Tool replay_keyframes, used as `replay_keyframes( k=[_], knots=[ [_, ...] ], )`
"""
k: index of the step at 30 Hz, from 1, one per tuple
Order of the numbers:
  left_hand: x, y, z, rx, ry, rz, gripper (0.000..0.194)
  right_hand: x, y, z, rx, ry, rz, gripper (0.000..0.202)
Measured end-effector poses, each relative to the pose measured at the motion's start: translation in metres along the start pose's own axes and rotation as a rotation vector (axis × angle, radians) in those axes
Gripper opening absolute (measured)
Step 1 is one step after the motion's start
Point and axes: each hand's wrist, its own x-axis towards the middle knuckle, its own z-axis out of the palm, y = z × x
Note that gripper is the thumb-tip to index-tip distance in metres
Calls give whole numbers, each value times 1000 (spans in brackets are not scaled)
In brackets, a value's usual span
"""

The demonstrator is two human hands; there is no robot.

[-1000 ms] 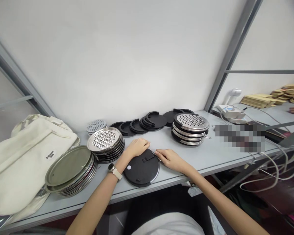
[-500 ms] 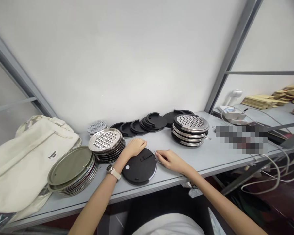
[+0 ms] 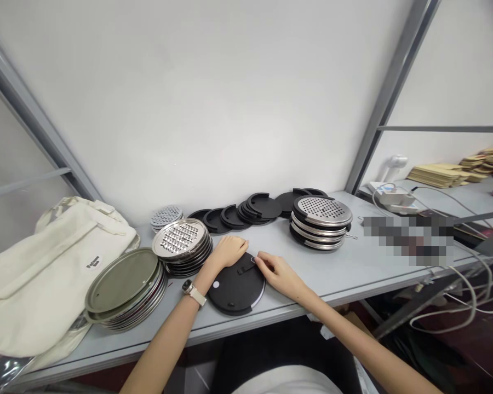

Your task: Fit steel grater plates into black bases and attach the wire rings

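Observation:
A black round plate (image 3: 234, 293) lies flat near the table's front edge, with a slotted bar and a white dot on its upper face. My left hand (image 3: 229, 250), a watch on its wrist, grips the plate's far left edge, fingers bent over it. At the far right rim my right hand (image 3: 277, 272) is closed in a pinch on a small metal wire hook (image 3: 253, 260) beside the slotted bar. Left of my left hand stands a stack of metal grater discs (image 3: 181, 239). Olive-green round lids (image 3: 123, 280) are piled farther left.
Black plastic rings (image 3: 230, 217) lie in an overlapping row along the wall. A stack of grater discs in black holders (image 3: 322, 219) stands to the right. A cream canvas bag (image 3: 57, 273) covers the left end. Cables (image 3: 472, 295) hang at the right, near a metal frame post (image 3: 388, 104).
My right hand has moved slightly left, bringing the wire hook over the plate beside the bar. My left hand keeps its hold on the plate. The camera view has shifted slightly.

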Motion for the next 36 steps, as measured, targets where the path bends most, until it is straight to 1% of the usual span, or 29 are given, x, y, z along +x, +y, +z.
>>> replay_keyframes(
  k=[6, 11, 19, 36],
  knots=[
    [0, 1, 1, -5, -6, 7, 44, 4, 3, 1, -100, 39, 41, 32],
    [0, 1, 1, -14, -9, -1, 43, 8, 8, 1, -137, 12, 27, 34],
    [0, 0, 1, -15, -19, -3, 44, 1, 7, 0, -191, -23, -10, 32],
    [-1, -1, 1, -10, -3, 23, 45, -1, 7, 3, -299, -18, -6, 31]
  ],
)
